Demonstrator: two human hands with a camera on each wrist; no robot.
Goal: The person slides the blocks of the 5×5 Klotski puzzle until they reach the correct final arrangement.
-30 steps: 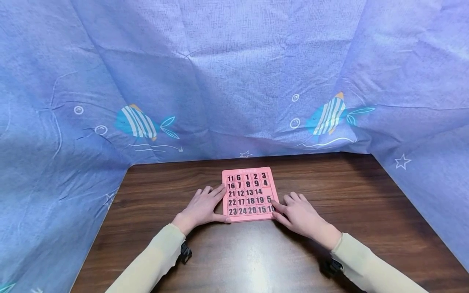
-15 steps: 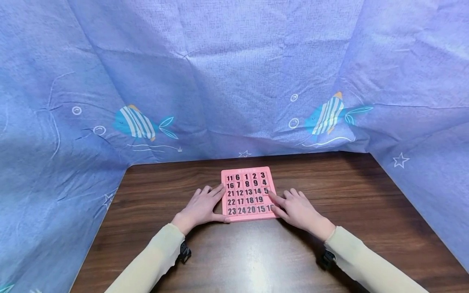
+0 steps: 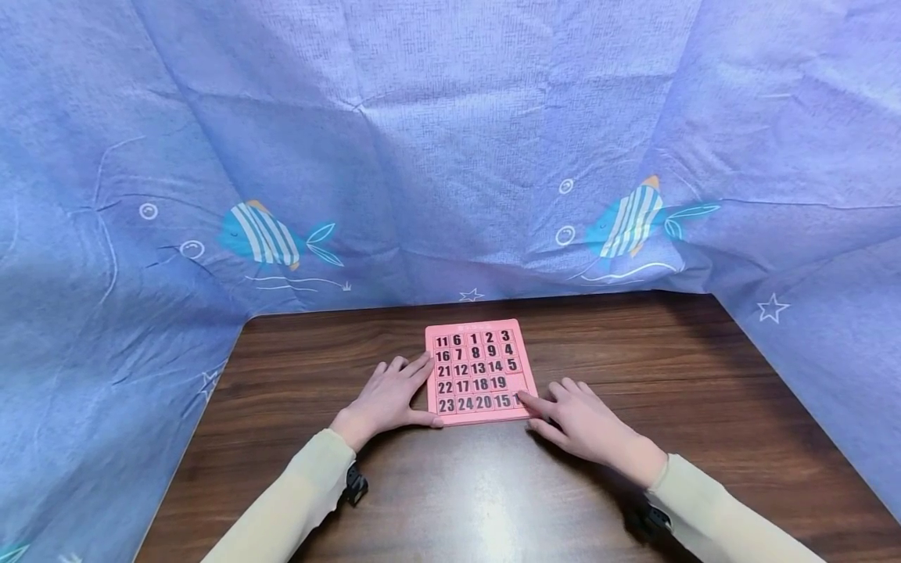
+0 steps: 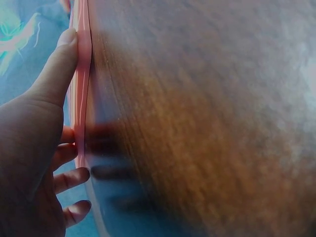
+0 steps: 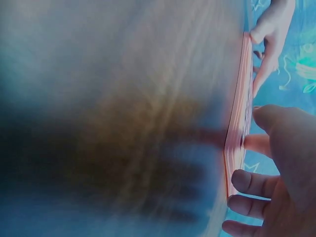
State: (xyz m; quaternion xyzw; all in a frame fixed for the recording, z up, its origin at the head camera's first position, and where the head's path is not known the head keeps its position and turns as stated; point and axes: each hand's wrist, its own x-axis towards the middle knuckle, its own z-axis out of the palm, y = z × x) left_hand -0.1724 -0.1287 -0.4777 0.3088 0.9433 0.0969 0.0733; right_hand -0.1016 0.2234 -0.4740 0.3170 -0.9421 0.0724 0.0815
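A pink number slide puzzle point(image 3: 479, 371) lies flat on the table, with black numbers on its square tiles. The gap is at the right end of the fourth row, under the 5 and beside the 19. My left hand point(image 3: 385, 400) rests at the puzzle's left side, its thumb on the lower left corner and its fingertips on the left edge. With the index finger, my right hand point(image 3: 583, 422) touches the bottom right tile, partly covering its number. The right thumb lies near the lower right corner. In the right wrist view the other fingers point(image 5: 249, 206) are loosely bent.
The brown wooden table point(image 3: 317, 508) extends around the puzzle. A blue cloth point(image 3: 450, 156) printed with fish and stars hangs behind it and at both sides. Dark bands show at both wrists, beneath the pale sleeves.
The 5 tile slid up one row, leaving the gap below it. My right index finger then moved from the 5 down to the bottom right tile. My left hand stayed in place.
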